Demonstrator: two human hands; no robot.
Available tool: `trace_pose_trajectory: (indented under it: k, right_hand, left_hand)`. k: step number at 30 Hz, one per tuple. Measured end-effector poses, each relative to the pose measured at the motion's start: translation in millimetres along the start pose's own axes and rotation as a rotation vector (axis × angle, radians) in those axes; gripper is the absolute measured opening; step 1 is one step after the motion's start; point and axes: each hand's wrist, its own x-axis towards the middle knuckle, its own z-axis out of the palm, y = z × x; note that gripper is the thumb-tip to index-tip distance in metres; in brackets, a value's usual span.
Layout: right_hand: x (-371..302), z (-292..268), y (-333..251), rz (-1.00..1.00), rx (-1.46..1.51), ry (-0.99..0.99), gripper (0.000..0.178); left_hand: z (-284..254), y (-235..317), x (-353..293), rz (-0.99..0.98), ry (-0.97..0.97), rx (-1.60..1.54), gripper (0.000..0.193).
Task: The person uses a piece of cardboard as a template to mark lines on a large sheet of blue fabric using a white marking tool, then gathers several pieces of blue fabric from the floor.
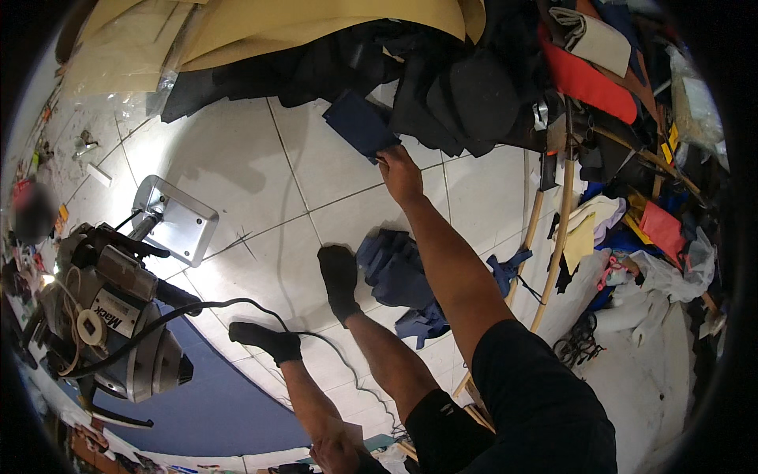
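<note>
My right hand (401, 175) stretches forward over the tiled floor and pinches the near corner of a flat navy cloth piece (359, 125). That piece lies beside a heap of black fabric (466, 99) at the far side. Near the lower edge, what looks like my left hand (335, 454) rests by my left knee; its fingers do not show clearly. A stack of navy cloth pieces (391, 268) lies on the tiles just right of my sock-covered right foot. More navy cloth (422, 324) spreads below the stack.
At the left stands an electric cloth-cutting machine (126, 316) with a metal base plate (185, 225); its black cable (229, 302) runs toward my legs. Blue material (213, 395) lies beneath it. Brown paper (316, 31) covers the far side. Wooden poles (564, 205), scraps and plastic bags (671, 268) crowd the right.
</note>
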Motion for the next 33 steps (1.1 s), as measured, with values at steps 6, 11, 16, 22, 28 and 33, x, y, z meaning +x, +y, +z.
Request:
trace_pose_trajectory:
  k: [6, 11, 16, 22, 28, 33]
  right_hand:
    - [6, 2, -15, 0.252, 0.665, 0.23, 0.022]
    - [11, 7, 4, 0.671, 1.09, 0.119, 0.021]
    - [15, 18, 24, 0.903, 0.969, 0.185, 0.023]
    - [12, 27, 19, 0.917, 0.888, 0.193, 0.024]
    - [27, 26, 37, 0.842, 0.885, 0.225, 0.039]
    - [18, 7, -13, 0.664, 0.024, 0.139, 0.072]
  left_hand:
    - [-7, 8, -3, 0.026, 0.047, 0.028, 0.03]
    - [-3, 4, -6, 0.126, 0.183, -0.076, 0.025]
    - [-34, 47, -11, 0.104, 0.179, -0.05, 0.025]
    - [-34, 55, -11, 0.067, 0.17, -0.057, 0.026]
    - [-35, 51, -7, 0.119, 0.161, -0.114, 0.026]
    - [-17, 38, -9, 0.084, 0.203, -0.103, 0.027]
